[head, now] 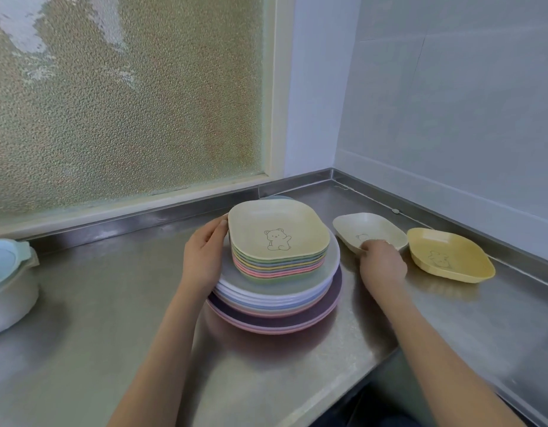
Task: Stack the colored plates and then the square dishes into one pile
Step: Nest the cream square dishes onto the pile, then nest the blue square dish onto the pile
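A pile of round colored plates [315, 309] stands on the steel counter, purple and pink at the bottom, pale ones above. On it sits a stack of several square dishes [278, 238], the top one pale yellow-green with a bear drawing. My left hand [205, 257] rests against the left side of that square stack and the plates under it. Right of the pile, a cream square dish [369, 229] is tilted up, with my right hand [382, 263] gripping its near edge. A yellow square dish [451, 254] lies flat further right.
The steel counter [112, 334] runs into a corner, with a frosted window behind and tiled wall at the right. At the far left edge stands a white container with pale blue and green pieces [7, 272]. The counter's front edge drops off at lower right.
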Tool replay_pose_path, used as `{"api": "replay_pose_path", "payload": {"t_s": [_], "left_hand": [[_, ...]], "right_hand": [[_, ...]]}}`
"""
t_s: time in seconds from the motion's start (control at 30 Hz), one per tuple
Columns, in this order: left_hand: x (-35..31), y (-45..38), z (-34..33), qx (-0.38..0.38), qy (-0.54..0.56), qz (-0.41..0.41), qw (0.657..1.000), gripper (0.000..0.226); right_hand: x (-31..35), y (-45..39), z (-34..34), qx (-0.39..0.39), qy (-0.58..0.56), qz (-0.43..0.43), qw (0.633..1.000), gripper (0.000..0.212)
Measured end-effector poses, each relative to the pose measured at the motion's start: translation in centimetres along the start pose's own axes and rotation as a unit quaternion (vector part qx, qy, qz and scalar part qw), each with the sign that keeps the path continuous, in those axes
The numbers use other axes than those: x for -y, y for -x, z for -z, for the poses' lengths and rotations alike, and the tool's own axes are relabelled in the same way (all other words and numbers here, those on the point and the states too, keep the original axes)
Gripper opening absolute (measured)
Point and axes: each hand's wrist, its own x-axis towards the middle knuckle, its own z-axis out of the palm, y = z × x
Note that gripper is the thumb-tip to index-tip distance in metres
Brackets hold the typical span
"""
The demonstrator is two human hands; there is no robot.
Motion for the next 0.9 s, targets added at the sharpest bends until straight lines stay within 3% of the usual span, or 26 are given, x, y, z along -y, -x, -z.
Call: {"api": "replay_pose_path", "payload": {"t_s": [0.13, 0.27, 0.4, 0.53, 0.9], "left_hand": [[0.2, -0.1, 0.0, -0.007, 0.015, 0.007, 1.000, 0.031], [0.0, 0.1, -0.1, -0.008, 0.013, 0.000, 1.000, 0.031], [0.0, 0.1, 0.0, -0.008, 0.019, -0.001, 1.000, 0.031], [0.1, 0.1, 0.0, -0.012, 0.015, 0.003, 1.000, 0.031], [0.0, 0.1, -0.1, -0.013, 0.011, 0.000, 1.000, 0.032]], "right_hand": [[0.5, 0.1, 0.7, -0.099, -0.103, 0.061, 0.988, 0.019], [2.6, 0.9, 3.2, -0.147, -0.258, 0.211, 0.931, 0.006], [4.8, 3.0, 5.9, -0.101, -0.326, 0.357, 0.870, 0.018], [4.9, 4.6, 6.8, -0.030, -0.294, 0.428, 0.854, 0.020], [3.1, 6.4, 6.7, 0.062, -0.288, 0.421, 0.858, 0.017]]}}
